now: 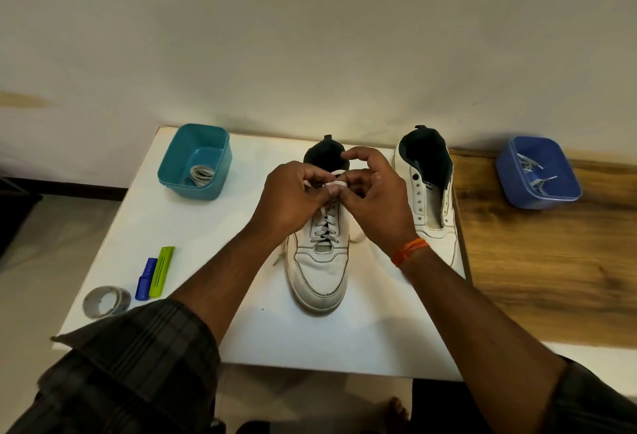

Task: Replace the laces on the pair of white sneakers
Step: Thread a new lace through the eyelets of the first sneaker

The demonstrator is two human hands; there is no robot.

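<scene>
- The laced sneaker (319, 261) stands in the middle of the white tabletop (344, 340), toe toward the person, with a pale lace (324, 223) crossing through its eyelets from the bottom row up toward the collar.
- Both hands meet over the top of that sneaker's tongue. The left hand (293, 199) pinches lace between curled fingers, and the right hand (372, 192) pinches a loop or end of the same lace, thumb arched above it.
- A loose lace end (281, 254) trails off the sneaker's left side onto the tabletop.
- From how the hands sit, I judge this to be the tying or final snugging of the lace at the top eyelets; whether a knot is formed yet is hidden by the fingers.
- The second sneaker (431, 206) stands just right of the first, at the tabletop's edge, with bare eyelets and an open tongue: no lace in it.
- The teal tub (193, 161) at the far left holds a folded pale lace (201, 175), likely the fresh one meant for the second sneaker.
- The blue tub (537, 173) on the wooden surface well to the right holds loose laces (532, 171), probably the removed ones.
- A tape roll (105, 301), a blue tool (146, 278) and a green tool (162, 271) lie at the near left corner, untouched.
- My estimate: roughly halfway. One sneaker is almost finished; the other is stripped but not yet relaced.
</scene>
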